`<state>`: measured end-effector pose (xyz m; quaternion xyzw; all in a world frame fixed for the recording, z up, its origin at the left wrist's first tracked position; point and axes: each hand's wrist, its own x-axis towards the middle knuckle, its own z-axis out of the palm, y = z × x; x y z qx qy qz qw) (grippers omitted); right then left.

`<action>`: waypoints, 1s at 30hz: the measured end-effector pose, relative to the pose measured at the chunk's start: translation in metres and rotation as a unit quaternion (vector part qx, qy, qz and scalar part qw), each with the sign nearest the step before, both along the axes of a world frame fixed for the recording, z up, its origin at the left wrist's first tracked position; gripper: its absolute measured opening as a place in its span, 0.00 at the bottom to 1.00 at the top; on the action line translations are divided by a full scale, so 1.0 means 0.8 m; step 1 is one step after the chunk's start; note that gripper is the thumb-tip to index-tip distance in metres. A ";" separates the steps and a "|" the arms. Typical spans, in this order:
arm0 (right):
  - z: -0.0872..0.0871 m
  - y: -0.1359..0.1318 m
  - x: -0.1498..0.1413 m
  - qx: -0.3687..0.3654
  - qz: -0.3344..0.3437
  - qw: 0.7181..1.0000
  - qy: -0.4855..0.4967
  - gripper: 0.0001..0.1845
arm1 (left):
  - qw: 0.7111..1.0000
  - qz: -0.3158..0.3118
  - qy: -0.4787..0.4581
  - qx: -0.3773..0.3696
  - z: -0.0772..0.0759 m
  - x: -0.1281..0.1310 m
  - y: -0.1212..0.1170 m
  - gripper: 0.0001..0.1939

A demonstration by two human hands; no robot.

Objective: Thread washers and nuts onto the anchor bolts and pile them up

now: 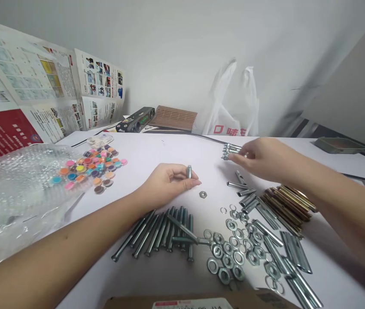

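Observation:
My left hand (172, 182) has its fingers curled round a silver metal bolt (189, 171), whose end sticks up above the fingers; the lower part is hidden. On the table just right of it lies a single hex nut (203, 194). Farther back, my right hand (255, 158) reaches to a small row of silver expansion bolts (229, 150), thumb and fingers closed on the near end of one. The fingers cover part of that row. Below my left hand lie several long bolts with flared ends (159, 234).
Loose nuts and washers (230, 249), silver sleeves (295, 253) and brass-coloured tubes (285, 208) spread at right. A cardboard box (250, 298) borders the front. Bubble wrap (34, 176) and coloured discs (95, 165) lie left; a plastic bag (227, 103) stands behind.

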<state>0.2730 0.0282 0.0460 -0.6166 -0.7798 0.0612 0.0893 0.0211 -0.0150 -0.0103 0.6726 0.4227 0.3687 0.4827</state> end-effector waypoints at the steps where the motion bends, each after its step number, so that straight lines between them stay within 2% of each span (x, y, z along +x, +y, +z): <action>1: -0.006 0.008 0.009 -0.031 -0.021 0.999 -0.035 0.26 | 1.000 0.004 0.012 0.008 0.000 0.000 0.000 0.10; 5: -0.025 0.026 0.026 -0.190 -0.009 0.980 -0.054 0.27 | 0.998 -0.006 0.060 0.016 -0.002 0.001 0.003 0.08; 7: -0.023 0.025 0.022 -0.201 0.005 0.979 -0.042 0.26 | 0.997 -0.013 0.070 0.018 -0.003 0.001 0.003 0.08; 9: -0.012 0.018 0.014 -0.182 0.029 0.983 -0.015 0.24 | 0.997 -0.015 0.073 0.018 -0.003 0.002 0.003 0.08; 11: 0.000 0.006 0.002 -0.198 0.070 0.975 0.065 0.21 | 0.997 -0.019 0.078 0.013 -0.002 0.002 0.002 0.07; 14: 0.010 -0.014 -0.020 -0.269 0.127 0.926 0.231 0.19 | 0.997 -0.025 0.077 0.015 -0.001 0.002 0.001 0.07; 16: 0.008 -0.024 -0.035 -0.260 0.131 0.907 0.303 0.21 | 0.996 -0.032 0.075 0.020 0.000 0.002 0.000 0.07; 19: -0.005 -0.028 -0.053 -0.202 0.111 0.908 0.350 0.25 | 0.996 -0.048 0.070 0.026 -0.001 0.001 0.000 0.07; 24: -0.022 -0.027 -0.064 -0.177 0.068 0.910 0.369 0.25 | 0.996 -0.054 0.065 0.016 -0.002 0.000 0.000 0.09; 30: -0.018 -0.030 -0.073 -0.168 0.073 0.902 0.391 0.22 | 0.997 -0.053 0.050 0.003 -0.004 0.000 0.001 0.08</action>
